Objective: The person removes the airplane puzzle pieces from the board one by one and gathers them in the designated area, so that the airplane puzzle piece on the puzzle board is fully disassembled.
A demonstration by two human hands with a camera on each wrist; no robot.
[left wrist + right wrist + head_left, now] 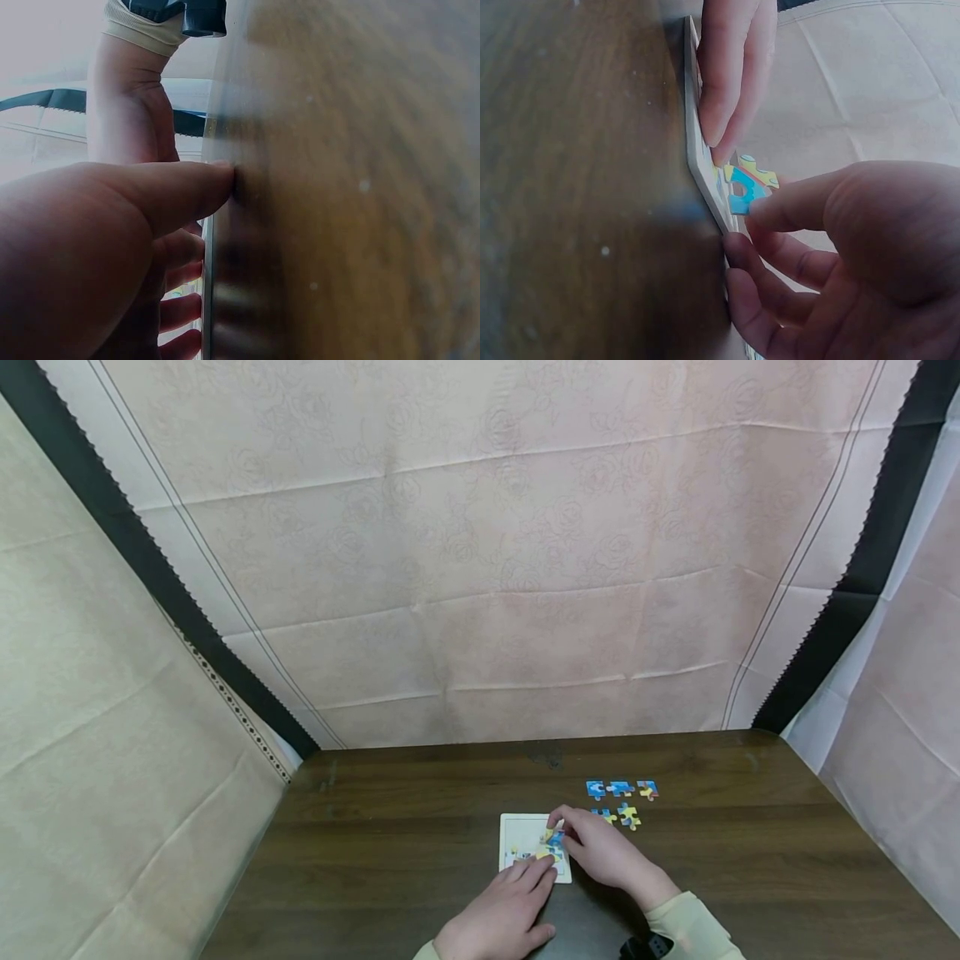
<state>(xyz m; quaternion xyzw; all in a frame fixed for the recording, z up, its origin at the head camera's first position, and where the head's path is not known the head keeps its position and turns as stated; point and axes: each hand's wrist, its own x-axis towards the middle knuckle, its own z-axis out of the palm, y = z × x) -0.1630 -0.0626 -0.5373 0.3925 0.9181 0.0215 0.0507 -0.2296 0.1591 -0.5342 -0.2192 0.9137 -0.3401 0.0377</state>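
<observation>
A pale puzzle board (522,824) lies on the table in the head view, partly filled with coloured pieces. My left hand (504,912) rests on its lower edge with fingers stretched out. In the left wrist view the left thumb (187,193) touches the tabletop. My right hand (606,853) is at the board's right side. Between thumb and fingers it pinches a blue, yellow and red puzzle piece (736,204), tilted up over the board in the right wrist view. The left fingers (724,82) press on the board close by. Both hands hide part of the board.
Several loose puzzle pieces (620,788) lie in two rows beyond the right hand, one piece (628,816) close to its knuckles. The brown wooden table (360,843) reaches back to a hung pale cloth (525,635). A black device (647,947) is on the right wrist.
</observation>
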